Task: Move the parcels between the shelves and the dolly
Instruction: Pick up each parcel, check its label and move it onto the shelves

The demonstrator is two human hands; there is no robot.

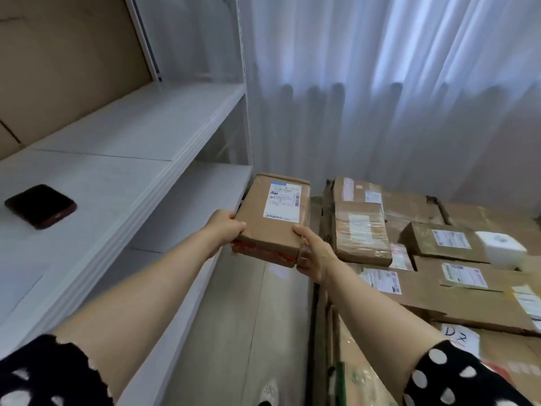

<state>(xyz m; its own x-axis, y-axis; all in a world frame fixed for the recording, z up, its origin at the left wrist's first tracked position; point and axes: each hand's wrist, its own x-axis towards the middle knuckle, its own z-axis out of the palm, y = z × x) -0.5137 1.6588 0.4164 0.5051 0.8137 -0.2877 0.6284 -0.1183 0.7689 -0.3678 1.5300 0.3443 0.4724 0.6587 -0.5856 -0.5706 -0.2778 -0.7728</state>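
Note:
A flat brown cardboard parcel with a white shipping label hangs in the air between the white shelves and the parcel pile. My left hand grips its near left corner. My right hand grips its near right corner, thumb on top. A red-printed layer shows under the parcel's near edge. To the right, several brown labelled parcels lie stacked together; the dolly beneath them is hidden.
A dark phone lies on the upper shelf board at left. A large cardboard sheet leans at the shelf's back. A small white box sits on the pile. White curtains hang behind. Pale floor runs between shelves and pile.

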